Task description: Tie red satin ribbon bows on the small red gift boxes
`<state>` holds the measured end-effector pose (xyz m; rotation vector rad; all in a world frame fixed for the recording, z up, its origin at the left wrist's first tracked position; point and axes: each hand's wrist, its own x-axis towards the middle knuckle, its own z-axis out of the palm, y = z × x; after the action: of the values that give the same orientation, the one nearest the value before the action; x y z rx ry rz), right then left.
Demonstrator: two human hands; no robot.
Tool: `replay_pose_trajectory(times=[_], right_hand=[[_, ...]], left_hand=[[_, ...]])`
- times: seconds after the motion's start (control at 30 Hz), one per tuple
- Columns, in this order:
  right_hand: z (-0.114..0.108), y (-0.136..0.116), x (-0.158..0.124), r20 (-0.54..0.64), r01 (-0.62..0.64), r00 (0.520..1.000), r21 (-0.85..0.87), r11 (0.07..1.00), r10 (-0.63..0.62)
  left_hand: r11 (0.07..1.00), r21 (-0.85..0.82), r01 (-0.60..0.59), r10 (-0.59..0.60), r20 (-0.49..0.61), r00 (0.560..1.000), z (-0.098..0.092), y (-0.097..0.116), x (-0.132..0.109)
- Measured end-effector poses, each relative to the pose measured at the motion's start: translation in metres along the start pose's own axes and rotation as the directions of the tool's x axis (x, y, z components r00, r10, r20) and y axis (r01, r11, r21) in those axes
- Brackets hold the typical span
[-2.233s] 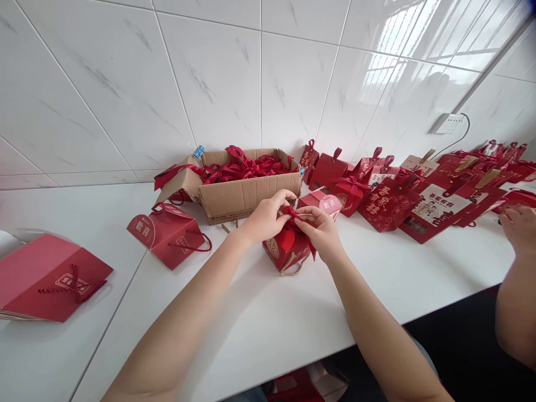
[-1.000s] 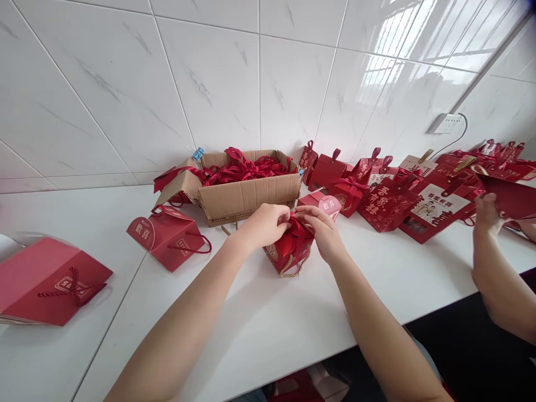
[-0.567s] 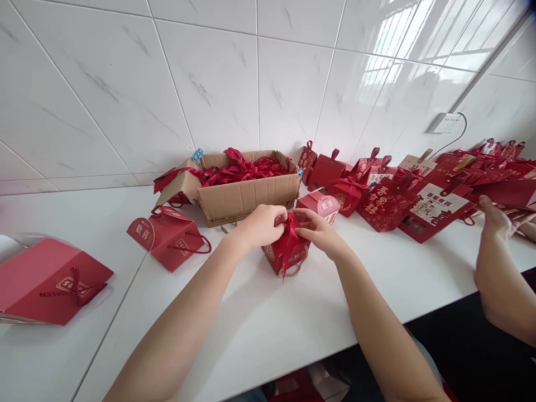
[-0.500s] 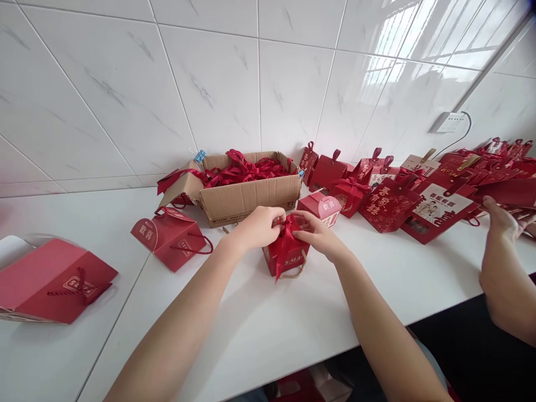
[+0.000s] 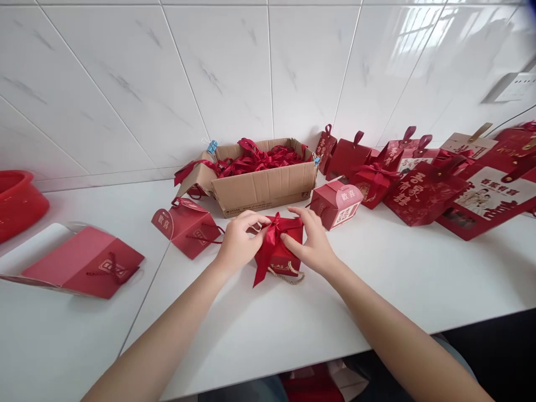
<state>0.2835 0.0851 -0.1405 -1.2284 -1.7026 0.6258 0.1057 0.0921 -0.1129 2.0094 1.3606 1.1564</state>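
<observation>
A small red gift box (image 5: 288,258) stands on the white table in front of me, with a twisted gold cord handle (image 5: 288,276) hanging at its front. A red satin ribbon bow (image 5: 274,228) sits on its top, one tail falling down the front left. My left hand (image 5: 242,239) pinches the bow's left side between thumb and fingers. Across from it, my right hand (image 5: 313,241) spans the box's right side, thumb against the front by the knot and index finger at the back corner.
Behind the box, a cardboard carton (image 5: 263,192) holds a heap of red ribbons (image 5: 263,159). Red cord-handled boxes (image 5: 186,226) lie to the left, beside a red plastic basin (image 5: 19,204). A pink-red box (image 5: 337,204) and several red gift bags (image 5: 422,192) stand right.
The view has shifted, bringing in the red basin and losing the co-worker's arm at right. My right hand has spread wider, and the bow's loops and tail lie further left.
</observation>
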Motion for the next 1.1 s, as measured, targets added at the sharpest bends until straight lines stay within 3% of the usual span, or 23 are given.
replay_pose_trajectory(times=[0.13, 0.27, 0.5, 0.6, 0.93, 1.1], right_hand=[[-0.006, 0.001, 0.001, -0.016, 0.155, 0.988, -0.075, 0.985, -0.156], [-0.017, 0.008, 0.007, 0.008, 0.210, 0.978, -0.111, 0.971, -0.210], [-0.026, 0.013, 0.011, 0.023, 0.292, 0.956, -0.183, 0.939, -0.293], [-0.025, 0.011, 0.011, 0.042, 0.315, 0.949, -0.191, 0.930, -0.313], [-0.020, 0.002, 0.006, -0.051, 0.323, 0.936, -0.270, 0.907, -0.348], [-0.019, 0.001, 0.005, 0.004, 0.314, 0.944, -0.315, 0.896, -0.330]], left_hand=[[0.999, 0.024, -0.041, 0.040, 0.023, 0.999, 0.001, 0.000, 0.004], [0.988, 0.035, -0.151, 0.148, 0.084, 0.985, 0.003, -0.002, 0.008], [0.968, 0.086, -0.234, 0.217, 0.171, 0.961, -0.001, -0.004, 0.017], [0.958, 0.108, -0.267, 0.247, 0.167, 0.954, -0.001, -0.006, 0.020], [0.953, 0.116, -0.281, 0.276, 0.056, 0.959, 0.009, -0.006, 0.014], [0.946, 0.119, -0.301, 0.296, 0.058, 0.953, 0.009, -0.007, 0.015]])
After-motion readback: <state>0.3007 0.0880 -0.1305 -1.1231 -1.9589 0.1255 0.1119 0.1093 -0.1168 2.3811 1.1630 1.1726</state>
